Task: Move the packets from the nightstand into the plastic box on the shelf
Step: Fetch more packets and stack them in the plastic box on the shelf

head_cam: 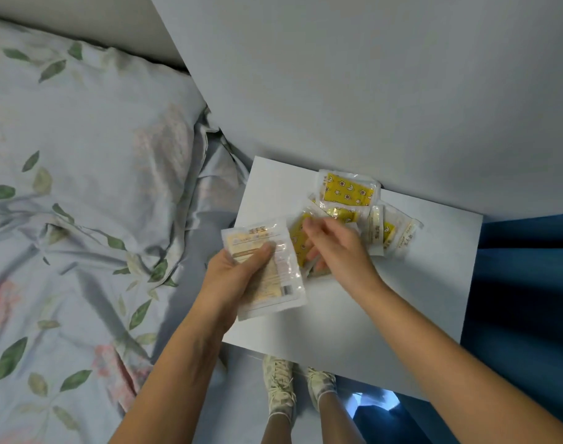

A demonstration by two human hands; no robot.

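Both hands are at work over the white surface (353, 315) of the nightstand, and each is busy with a packet. Her or his left hand (233, 277) grips a pale printed packet (267, 270), thumb pressed flat across its face and fingers curled behind it, holding it at the surface's left edge, partly over the bed. Close beside it, the right hand (334, 246) reaches into the heap with fingers bent, pinching at a yellow packet (297, 240); motion blur hides whether that pinch has fully closed. Just beyond the fingers lie the remaining packets (349, 189), a loose overlapping cluster against the grey wall panel (337, 91), some yellow with small printed figures, one off to the right near the surface's back edge.

Judging from this, the step in hand is gathering. To do it well, slide each sachet onto the one already held so the left hand carries a squared stack, thumb clamping the top; the slick wrappers look likely to fan out or slip. Neither the plastic box nor the shelf is in view, so most of the task seems ahead. A flowered bed (81, 187) lies left, shoes (280, 386) below.
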